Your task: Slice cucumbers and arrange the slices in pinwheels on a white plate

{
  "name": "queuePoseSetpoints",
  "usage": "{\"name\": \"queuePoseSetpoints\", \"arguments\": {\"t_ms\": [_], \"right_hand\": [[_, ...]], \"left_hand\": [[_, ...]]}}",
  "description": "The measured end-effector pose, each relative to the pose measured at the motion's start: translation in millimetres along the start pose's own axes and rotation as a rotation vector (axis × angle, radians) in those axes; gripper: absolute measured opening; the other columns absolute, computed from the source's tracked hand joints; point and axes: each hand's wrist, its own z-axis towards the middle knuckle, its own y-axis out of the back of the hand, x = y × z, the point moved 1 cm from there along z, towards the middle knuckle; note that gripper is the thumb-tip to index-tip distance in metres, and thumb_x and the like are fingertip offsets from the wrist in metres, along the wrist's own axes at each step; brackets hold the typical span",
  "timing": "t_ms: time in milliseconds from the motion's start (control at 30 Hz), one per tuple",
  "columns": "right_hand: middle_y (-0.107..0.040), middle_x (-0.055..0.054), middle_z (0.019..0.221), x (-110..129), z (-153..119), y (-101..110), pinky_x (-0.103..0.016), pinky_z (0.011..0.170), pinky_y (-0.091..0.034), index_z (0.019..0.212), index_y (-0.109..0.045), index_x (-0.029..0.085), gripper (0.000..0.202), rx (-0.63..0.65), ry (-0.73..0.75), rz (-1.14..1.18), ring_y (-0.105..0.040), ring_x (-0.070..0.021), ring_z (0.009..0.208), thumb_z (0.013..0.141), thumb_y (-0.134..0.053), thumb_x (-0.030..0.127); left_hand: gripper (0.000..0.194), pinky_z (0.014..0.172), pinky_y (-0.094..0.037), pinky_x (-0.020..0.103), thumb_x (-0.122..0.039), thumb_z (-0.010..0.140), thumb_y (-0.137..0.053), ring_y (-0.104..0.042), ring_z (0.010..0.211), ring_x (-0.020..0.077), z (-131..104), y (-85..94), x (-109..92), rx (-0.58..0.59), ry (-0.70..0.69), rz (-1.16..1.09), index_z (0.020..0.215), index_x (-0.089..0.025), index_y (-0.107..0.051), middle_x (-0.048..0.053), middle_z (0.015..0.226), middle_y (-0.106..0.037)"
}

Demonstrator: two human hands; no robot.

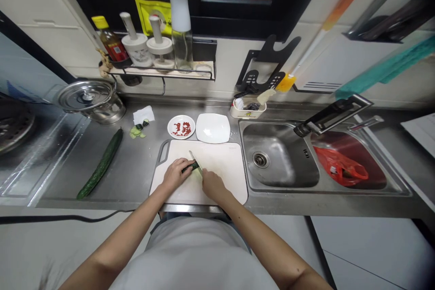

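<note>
On a white cutting board point(224, 156) with a grey handle, my left hand point(176, 173) is closed on a short dark green cucumber piece point(194, 165). My right hand point(214, 186) grips a knife point(196, 159), its blade pointing up and left, against the right part of the piece. Behind the board are a round white plate point(172, 123) with chopped red bits and a bare white square plate point(212, 128). A whole cucumber point(102, 165) lies at the left, with pale green slices point(136, 132) near a white tissue point(143, 114).
A lidded steel pot point(113, 108) stands at the back left. To the right is a double sink point(282, 156) with a red bag point(340, 167) in its right basin. A utensil holder point(248, 112) and a condiment rack point(163, 72) are along the wall.
</note>
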Motion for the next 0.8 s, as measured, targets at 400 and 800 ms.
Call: {"name": "queuePoseSetpoints", "arguments": {"t_ms": [400,800], "right_hand": [[-0.066,-0.014,0.097,0,11,-8,-0.028,0.082,-0.044,0.115,-0.051,0.012,0.032,-0.044,0.012,0.002,-0.061,-0.0195,0.1,0.09,-0.032,0.006],[-0.065,-0.015,0.098,-2,7,-11,-0.029,0.081,-0.044,0.114,-0.052,0.011,0.032,-0.03,0.004,0.014,-0.062,-0.0202,0.099,0.09,-0.032,0.007]], "left_hand": [[0.026,0.083,-0.049,0.032,-0.026,0.089,-0.055,-0.06,0.093,0.0176,0,-0.5,0,-0.009,-0.005,-0.012,0.112,-0.026,-0.066,0.004,0.096,-0.067],[0.026,0.083,-0.049,0.032,-0.026,0.089,-0.055,-0.06,0.092,0.0178,1,-0.6,0,-0.005,0.004,-0.021,0.112,-0.026,-0.066,0.004,0.097,-0.066]]}}
